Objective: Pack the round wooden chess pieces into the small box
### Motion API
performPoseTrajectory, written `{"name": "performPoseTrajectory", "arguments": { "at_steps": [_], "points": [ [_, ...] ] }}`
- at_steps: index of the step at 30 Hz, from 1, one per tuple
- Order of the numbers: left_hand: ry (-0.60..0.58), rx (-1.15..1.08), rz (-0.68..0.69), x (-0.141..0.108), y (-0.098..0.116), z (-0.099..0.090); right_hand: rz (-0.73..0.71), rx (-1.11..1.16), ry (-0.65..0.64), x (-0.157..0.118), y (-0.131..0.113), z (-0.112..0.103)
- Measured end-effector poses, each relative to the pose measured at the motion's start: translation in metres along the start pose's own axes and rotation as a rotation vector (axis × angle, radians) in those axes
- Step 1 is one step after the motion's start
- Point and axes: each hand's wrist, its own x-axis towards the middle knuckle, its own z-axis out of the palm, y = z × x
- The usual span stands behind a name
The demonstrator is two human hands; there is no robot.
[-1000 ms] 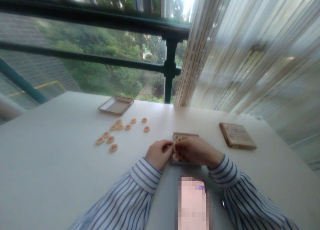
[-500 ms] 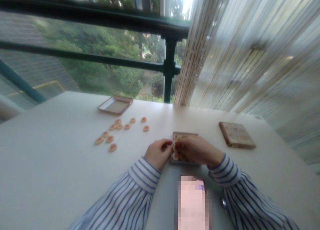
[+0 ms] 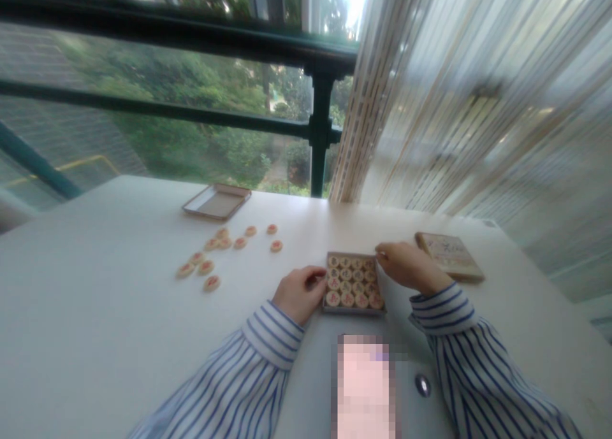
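Observation:
A small box [image 3: 354, 311] holds several round chess pieces [image 3: 358, 275] in rows, some with red marks and some with dark ones. My left hand [image 3: 300, 292] rests at the box's left side, fingers curled with the fingertips against its edge. At the box's upper right corner is my right hand [image 3: 414, 266], its fingers pressed together near the rim. Whether it pinches the rim or something small is hidden. Several loose pieces with red marks [image 3: 211, 283] lie on the white table to the left.
An open tray-like lid [image 3: 217, 202] lies at the back left of the table [image 3: 119, 311]. A flat wooden-looking box [image 3: 449, 255] sits at the right. Nearer me are a blurred-out phone-shaped object [image 3: 366, 388] and a small shiny oval [image 3: 423, 385].
My right hand has moved right, off the pieces to the box's upper right corner, uncovering the rows. My left hand stays beside the box. The view has shifted slightly.

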Motion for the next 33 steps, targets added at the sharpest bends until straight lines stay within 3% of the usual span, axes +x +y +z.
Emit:
{"name": "performPoseTrajectory", "arguments": {
  "at_steps": [6,27,33],
  "points": [
    [-0.005,0.000,-0.006,0.001,0.000,0.000,-0.086,0.029,-0.021,0.005,0.000,0.007],
    [-0.010,-0.005,-0.013,0.001,0.000,-0.001,-0.044,0.093,-0.091,0.009,0.002,0.006],
    [0.085,-0.047,-0.029,0.001,0.002,-0.002,0.012,0.084,0.044,0.003,0.000,-0.003]
  ]
}}
